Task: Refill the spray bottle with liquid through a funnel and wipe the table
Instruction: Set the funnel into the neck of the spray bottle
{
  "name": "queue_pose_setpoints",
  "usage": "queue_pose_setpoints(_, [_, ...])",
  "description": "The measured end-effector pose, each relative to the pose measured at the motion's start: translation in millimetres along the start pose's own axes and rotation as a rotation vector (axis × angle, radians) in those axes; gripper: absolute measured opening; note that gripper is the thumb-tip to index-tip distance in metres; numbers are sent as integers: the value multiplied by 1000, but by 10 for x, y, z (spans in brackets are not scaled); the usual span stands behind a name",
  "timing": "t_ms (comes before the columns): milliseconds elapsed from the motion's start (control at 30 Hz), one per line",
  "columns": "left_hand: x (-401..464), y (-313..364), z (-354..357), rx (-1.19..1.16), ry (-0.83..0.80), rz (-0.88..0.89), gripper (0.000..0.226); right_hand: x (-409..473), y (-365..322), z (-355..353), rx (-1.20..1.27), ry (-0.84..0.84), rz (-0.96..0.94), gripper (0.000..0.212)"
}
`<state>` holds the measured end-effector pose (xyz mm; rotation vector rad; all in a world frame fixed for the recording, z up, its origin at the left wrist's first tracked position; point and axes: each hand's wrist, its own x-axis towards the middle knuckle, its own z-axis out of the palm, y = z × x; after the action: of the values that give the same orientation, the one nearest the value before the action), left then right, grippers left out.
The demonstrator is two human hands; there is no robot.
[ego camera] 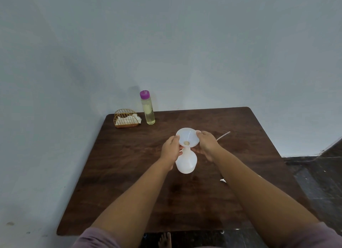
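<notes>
A white translucent spray bottle (186, 163) stands headless in the middle of the dark wooden table (129, 173). A white funnel (187, 136) sits in its neck. My left hand (170, 151) holds the bottle's neck and touches the funnel's left rim. My right hand (208, 146) pinches the funnel's right rim at its tab. A tall clear bottle of yellowish liquid with a purple cap (147, 107) stands at the back left. The spray head's thin tube (224, 135) pokes out behind my right hand; the head itself is hidden.
A gold wire holder with white napkins (126, 119) stands at the table's back left corner beside the liquid bottle. A small white scrap (223, 180) lies by my right forearm. The wall is close behind and to the left; dark floor lies to the right.
</notes>
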<state>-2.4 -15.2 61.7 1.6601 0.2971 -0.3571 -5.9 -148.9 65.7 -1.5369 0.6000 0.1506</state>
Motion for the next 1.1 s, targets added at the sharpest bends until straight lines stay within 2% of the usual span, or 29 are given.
queue_pose_setpoints(233, [43, -88, -34, 12, -21, -14, 23, 16, 48, -10, -75, 32, -33, 31])
queue_pose_setpoints(667, [71, -96, -97, 32, -20, -46, 15, 11, 108, 49, -60, 35, 9, 32])
queue_pose_setpoints(800, [86, -120, -112, 39, -23, -27, 26, -16, 93, 41, -77, 45, -4, 32])
queue_pose_setpoints(1100, [8, -95, -126, 86, 39, 20, 33, -125, 62, -19, -232, 125, -69, 47])
